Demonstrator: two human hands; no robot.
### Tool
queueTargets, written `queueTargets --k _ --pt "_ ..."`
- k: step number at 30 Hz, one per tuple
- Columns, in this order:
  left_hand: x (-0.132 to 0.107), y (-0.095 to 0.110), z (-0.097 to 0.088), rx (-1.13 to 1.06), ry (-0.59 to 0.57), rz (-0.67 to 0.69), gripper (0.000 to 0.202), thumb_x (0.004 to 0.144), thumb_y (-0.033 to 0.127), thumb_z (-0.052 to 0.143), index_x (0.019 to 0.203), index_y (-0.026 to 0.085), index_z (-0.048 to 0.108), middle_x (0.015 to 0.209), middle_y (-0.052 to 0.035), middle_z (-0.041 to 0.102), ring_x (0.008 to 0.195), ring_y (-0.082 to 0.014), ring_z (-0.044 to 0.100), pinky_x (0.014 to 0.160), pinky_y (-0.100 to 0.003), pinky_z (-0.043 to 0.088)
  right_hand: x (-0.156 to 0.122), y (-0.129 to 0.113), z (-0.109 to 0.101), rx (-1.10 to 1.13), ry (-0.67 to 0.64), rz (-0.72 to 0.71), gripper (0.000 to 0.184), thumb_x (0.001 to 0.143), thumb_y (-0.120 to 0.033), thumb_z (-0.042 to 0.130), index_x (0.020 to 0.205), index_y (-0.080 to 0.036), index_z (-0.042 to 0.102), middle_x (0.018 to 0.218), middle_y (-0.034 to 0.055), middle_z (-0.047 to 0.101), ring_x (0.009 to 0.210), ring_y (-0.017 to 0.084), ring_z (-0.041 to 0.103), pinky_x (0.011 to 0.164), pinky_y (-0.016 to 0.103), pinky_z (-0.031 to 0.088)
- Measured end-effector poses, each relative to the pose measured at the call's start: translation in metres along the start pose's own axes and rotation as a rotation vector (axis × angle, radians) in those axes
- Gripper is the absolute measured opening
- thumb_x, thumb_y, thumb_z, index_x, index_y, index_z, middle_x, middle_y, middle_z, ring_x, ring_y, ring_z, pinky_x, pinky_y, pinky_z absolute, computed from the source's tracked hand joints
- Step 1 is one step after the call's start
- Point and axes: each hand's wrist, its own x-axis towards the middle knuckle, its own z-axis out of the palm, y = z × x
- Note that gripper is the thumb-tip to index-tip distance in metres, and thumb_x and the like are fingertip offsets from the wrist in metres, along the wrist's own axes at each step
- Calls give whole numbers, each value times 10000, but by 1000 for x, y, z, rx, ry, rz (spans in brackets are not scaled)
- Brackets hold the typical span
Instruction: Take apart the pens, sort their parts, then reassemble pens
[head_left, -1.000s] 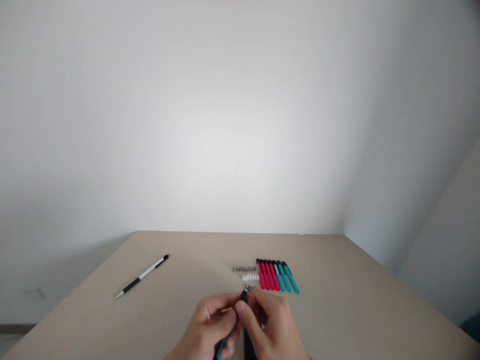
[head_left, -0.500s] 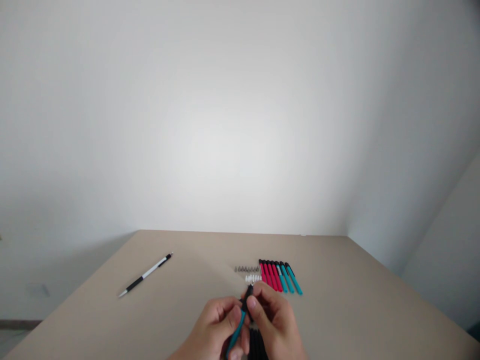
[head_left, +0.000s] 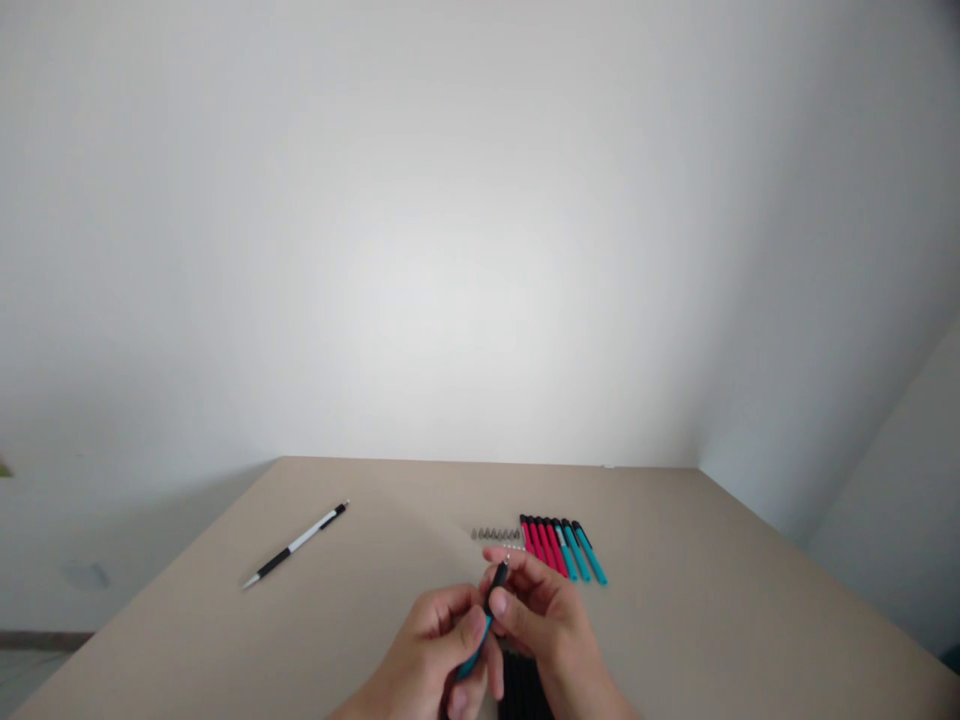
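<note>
Both hands hold one teal pen (head_left: 480, 628) low over the table (head_left: 697, 610): left hand (head_left: 442, 655) clenched on its barrel, right hand (head_left: 538, 622) pinching its black tip. Red and teal pens (head_left: 562, 548) lie just beyond.

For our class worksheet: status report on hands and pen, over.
Left hand, right hand both shut on teal pen, above table. Row of red and teal pens just beyond. Nothing in the way.
</note>
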Motion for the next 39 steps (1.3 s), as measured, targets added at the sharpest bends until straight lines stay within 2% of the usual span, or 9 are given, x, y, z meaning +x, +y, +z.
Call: queueTargets --k 6,9,12,15,20,22,27,33,39 --pt "2 -2 -1 -11 0 0 367 779 472 648 780 112 573 520 -45 627 280 -19 305 299 -145 217 -5 -24 9 106 21 70 479 583 -326 839 973 -164 614 732 20 630 504 95 526 487 210 387" --pt "3 -5 -1 -27 -11 -3 376 790 482 629 763 112 572 527 -60 636 286 -34 350 305 -149 232 -4 -20 6 127 -17 83 493 625 -346 815 1027 -165 595 826 56 653 514 93 530 471 199 359" --pt "3 -6 0 -39 -31 16 378 792 487 623 749 116 561 552 -75 651 299 -52 401 318 -156 261 -1 -10 3 112 -39 39 489 613 -336 822 1020 -167 609 790 30 623 481 73 489 439 187 331" --pt "3 -5 2 -42 -23 15 370 788 470 635 721 115 553 561 -79 657 317 -58 436 335 -155 280 0 -11 2 114 -25 31 499 591 -298 837 1018 -179 610 715 -9 585 494 83 502 463 194 361" --pt "2 -4 3 -63 3 0 380 776 480 640 698 122 538 560 -79 658 328 -79 477 334 -163 307 -4 -23 6 114 -51 53 468 664 -321 794 1059 -183 585 805 40 646 578 117 571 561 234 423" --pt "2 -4 3 -72 7 -5 383 763 484 652 705 121 543 550 -74 649 327 -77 467 334 -167 312 -4 -21 6 106 -77 42 473 650 -331 801 1046 -175 594 835 49 643 577 116 564 536 228 411" --pt "0 -2 3 -37 58 -36 377 750 460 680 754 94 591 518 -53 613 313 -29 369 337 -150 269 -4 -21 6 98 -72 62 476 627 -297 816 1030 -181 591 728 -1 608 535 88 510 503 198 368" --pt "0 3 4 -24 32 -77 397 747 523 656 799 139 566 447 27 533 258 -13 258 284 -147 175 -2 -15 2 140 -159 24 461 682 -335 777 1072 -183 584 810 35 626 561 79 500 531 202 379" --pt "-1 4 5 -8 38 -81 416 727 535 668 732 138 542 444 33 507 271 -15 261 292 -151 184 0 -9 -2 89 -111 -10 488 628 -299 818 1056 -196 607 755 -18 526 534 58 476 485 182 357"
